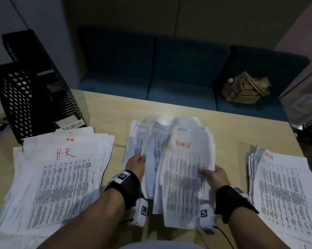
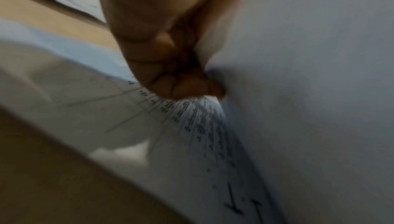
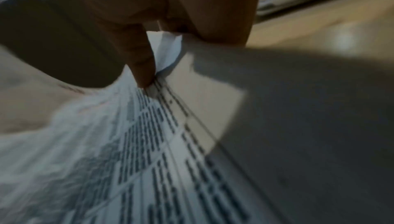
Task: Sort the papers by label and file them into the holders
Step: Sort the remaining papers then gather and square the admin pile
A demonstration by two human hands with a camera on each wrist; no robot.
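Both hands are grabbing the ADMIN papers (image 1: 185,168) mid-desk: left hand (image 1: 136,163) pinches the stack's left side, right hand (image 1: 215,174) grips its right edge. HR pile (image 1: 61,177) sits by the desk's left edge.

Wood table (image 1: 241,126): HR stack (image 1: 58,177) L; ADMIN stack (image 1: 286,191) R; black holders (image 1: 34,97) far L.

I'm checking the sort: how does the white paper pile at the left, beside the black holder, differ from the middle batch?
The left pile of white printed sheets is topped with a red "H.R" label; the middle batch of white printed sheets reads "ADMIN". The left pile lies untouched on the wooden table; the middle batch is gripped by the left hand and right hand. The left pile looks sharp, the middle batch blurred. Both carry printed tables.
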